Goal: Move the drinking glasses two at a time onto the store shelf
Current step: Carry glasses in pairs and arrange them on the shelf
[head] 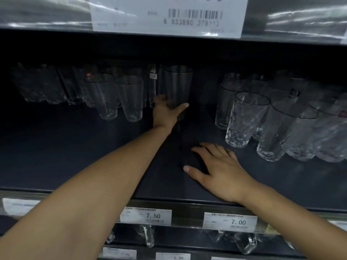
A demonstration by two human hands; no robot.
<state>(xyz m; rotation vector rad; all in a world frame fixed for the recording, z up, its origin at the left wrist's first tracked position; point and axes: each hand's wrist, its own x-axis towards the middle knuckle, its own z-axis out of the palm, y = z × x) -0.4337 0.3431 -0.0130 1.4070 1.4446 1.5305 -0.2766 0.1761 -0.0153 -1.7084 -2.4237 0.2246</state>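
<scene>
Head view. Shelf (pixel 75 147), dark, 1. Tall glass (pixel 178 85), 1, upright at centre back; left hand (pixel 165 111) wrapped round its lower part, thumb across the front. Right hand (pixel 223 171) flat on the shelf, fingers spread, holding nothing. Plain glasses (pixel 130 98), 2, left of centre. Textured glasses (pixel 246 119) at right, number unclear. Price tags (pixel 146 215), 2, on the front edge: 7.50, 7.00

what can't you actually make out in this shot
Head view only:
1. Top price tag: price cut off by the upper edge, print blurred.
2. Back-left glasses: lost in shadow, count unclear.
3. Left hand: fingers partly hidden behind the dark glass it holds.
4. Lower-shelf glasses: mostly covered by the shelf rail.
</scene>
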